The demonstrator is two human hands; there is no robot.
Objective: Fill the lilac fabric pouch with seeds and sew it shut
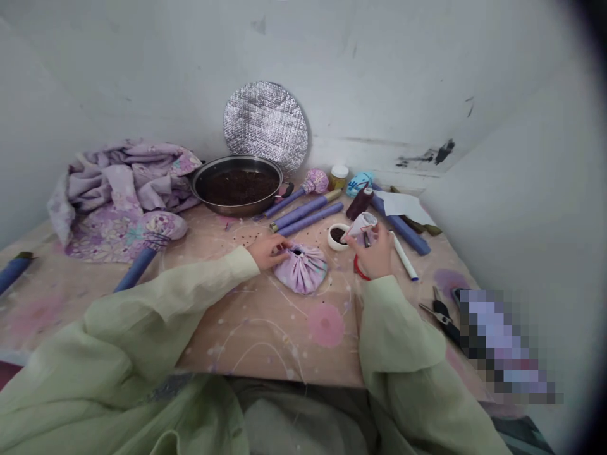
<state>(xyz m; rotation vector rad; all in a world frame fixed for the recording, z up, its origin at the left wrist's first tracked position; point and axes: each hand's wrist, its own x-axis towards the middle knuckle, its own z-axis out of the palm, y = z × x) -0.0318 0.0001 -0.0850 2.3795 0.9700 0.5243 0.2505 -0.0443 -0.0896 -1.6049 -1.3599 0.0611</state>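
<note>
Our left hand (269, 251), fingers nearly together, pinches the cloth pouch (304, 272). Our right hand (377, 256), half-closed, grips a pale object (361, 224) beside the bowl (338, 247).

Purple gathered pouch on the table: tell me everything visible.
The pouch is pale purple, looks like soft printed cloth, with some greenish patches toward its right side. It is rounded and full-looking, its cloth drawn into pleats that fan out from a small dark opening at the top. What is inside can't be made out. It sits on the patterned table, in front of the white bowl. The left hand touches its upper left edge.
</note>
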